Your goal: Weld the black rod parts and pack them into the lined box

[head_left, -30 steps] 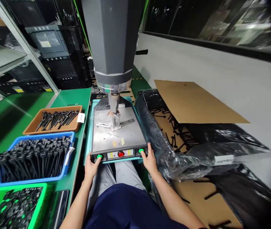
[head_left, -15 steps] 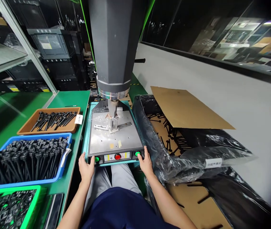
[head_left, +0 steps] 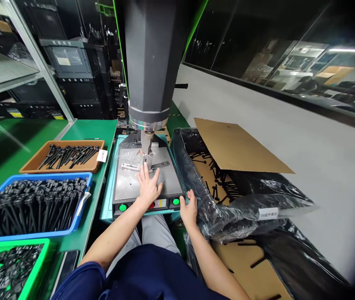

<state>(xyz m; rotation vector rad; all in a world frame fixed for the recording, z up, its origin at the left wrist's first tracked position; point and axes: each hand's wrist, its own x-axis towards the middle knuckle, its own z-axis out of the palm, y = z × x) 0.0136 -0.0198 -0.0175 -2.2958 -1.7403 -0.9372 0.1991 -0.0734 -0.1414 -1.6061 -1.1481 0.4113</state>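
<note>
My left hand [head_left: 148, 185] reaches over the metal plate [head_left: 127, 183] of a press, fingers spread, its fingertips at the small fixture [head_left: 148, 160] under the machine's tip [head_left: 147, 141]. Whether the fingertips touch the fixture is hard to tell, and the hand covers part of it. Beside the right green button [head_left: 176, 201], my right hand [head_left: 189, 208] rests near the panel's corner with thumb and fingers apart, holding nothing. The left green button [head_left: 122, 207] is uncovered, while my left wrist partly hides the red button [head_left: 151, 206].
On the left bench are an orange tray [head_left: 27, 167], a blue tray [head_left: 76, 223] of black ties and a green bin [head_left: 44, 254] of small black parts. A plastic-lined box [head_left: 192, 175] with cardboard [head_left: 242, 146] stands on the right. The grey machine head [head_left: 148, 62] hangs above the plate.
My left hand has left the left green button and moved up and right to the fixture. My right thumb has come off the right green button. The view has shifted slightly.
</note>
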